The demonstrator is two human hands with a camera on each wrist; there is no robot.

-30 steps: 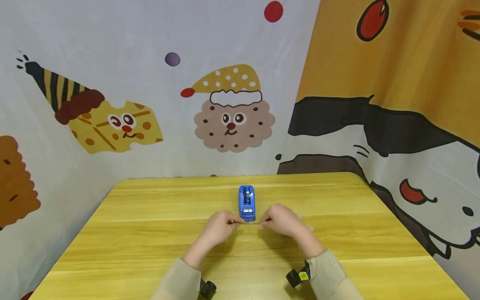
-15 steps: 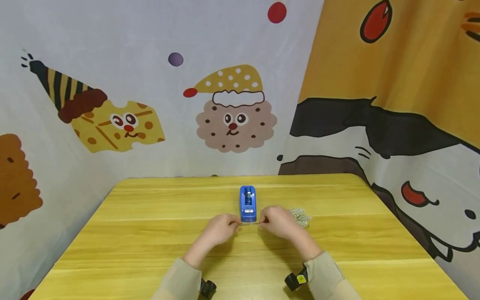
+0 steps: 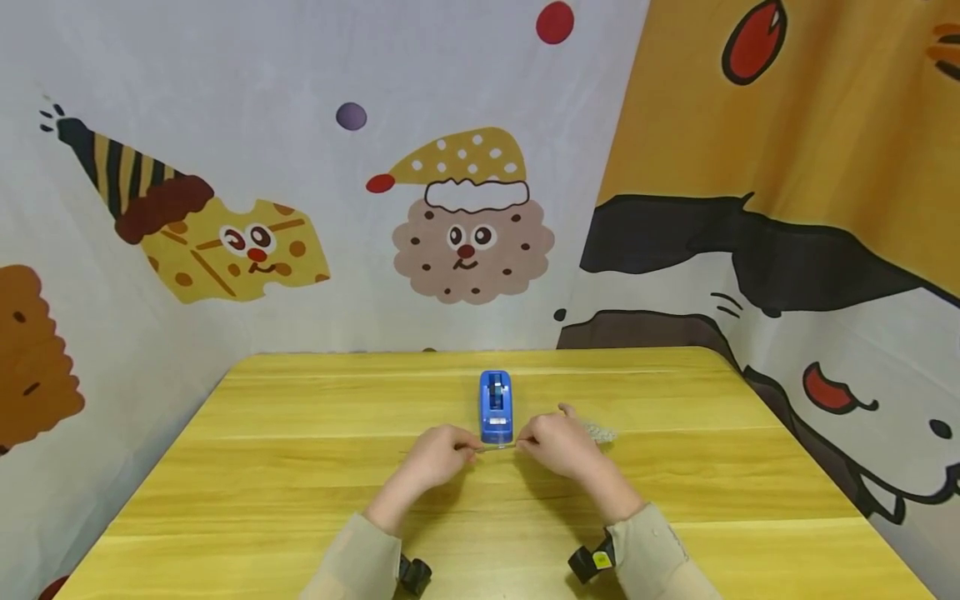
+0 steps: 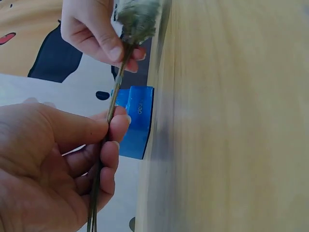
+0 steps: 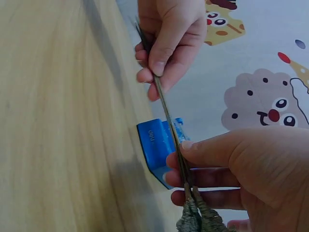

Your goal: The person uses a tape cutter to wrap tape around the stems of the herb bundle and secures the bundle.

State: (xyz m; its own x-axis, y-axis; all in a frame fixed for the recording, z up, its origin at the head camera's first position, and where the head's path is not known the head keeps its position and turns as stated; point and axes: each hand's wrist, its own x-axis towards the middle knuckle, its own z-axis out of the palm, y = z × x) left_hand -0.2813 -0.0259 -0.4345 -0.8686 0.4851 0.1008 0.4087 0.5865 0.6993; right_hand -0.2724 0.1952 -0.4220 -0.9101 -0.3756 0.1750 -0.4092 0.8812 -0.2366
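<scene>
A small bunch of dried flowers with thin brown-green stems (image 3: 497, 448) is held level between my two hands. My left hand (image 3: 442, 457) pinches the stems between thumb and fingers, their lower ends running back under its curled fingers. On the other side, my right hand (image 3: 558, 446) pinches them just below the pale grey-green flower heads (image 5: 189, 218). One right finger sticks up in the head view. Directly beyond the stems stands a blue tape dispenser (image 3: 497, 432), its front end close to them. A shiny patch like clear tape shows on the stems between my hands.
The wood-grain table (image 3: 300, 500) stretches to both sides. Behind it hangs a cloth (image 3: 285, 50) printed with cartoon food and animals. A black wrist camera (image 3: 415, 575) sits at my left cuff, another wrist camera (image 3: 583, 564) at my right.
The flower heads, mostly hidden at first, came into view past my right hand and now show less. One right finger has lifted. Both hands stay almost in place; the dispenser stands where it was.
</scene>
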